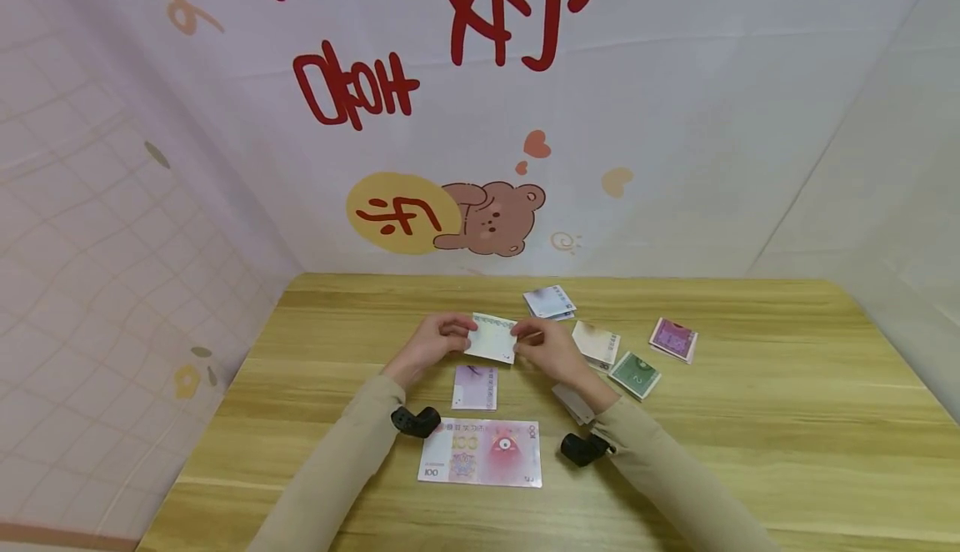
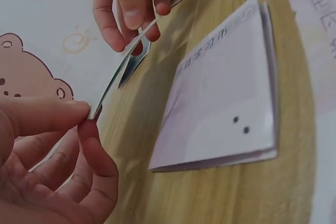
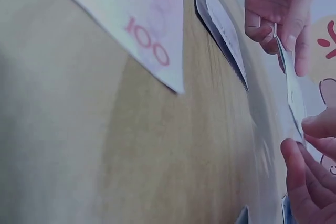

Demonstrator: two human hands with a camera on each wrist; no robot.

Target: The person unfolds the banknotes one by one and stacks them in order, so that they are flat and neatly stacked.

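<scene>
A pale green folded play banknote [image 1: 492,340] is held up between both hands, a little above the table. My left hand [image 1: 433,345] pinches its left edge between thumb and forefinger, as the left wrist view also shows. At the opposite edge, the thumb and fingers of my right hand [image 1: 552,350] pinch it. Below lies a folded light purple banknote [image 1: 475,388], its layers slightly apart in the left wrist view [image 2: 220,98]. Closer to me a pink banknote [image 1: 480,454] printed 100 lies flat and unfolded.
To the right on the wooden table [image 1: 787,419] lie folded notes: bluish [image 1: 550,302], beige [image 1: 596,343], green [image 1: 635,375] and magenta [image 1: 673,340]. Another folded note [image 1: 572,403] is partly hidden by the right forearm. A printed cloth [image 1: 675,102] hangs behind the table.
</scene>
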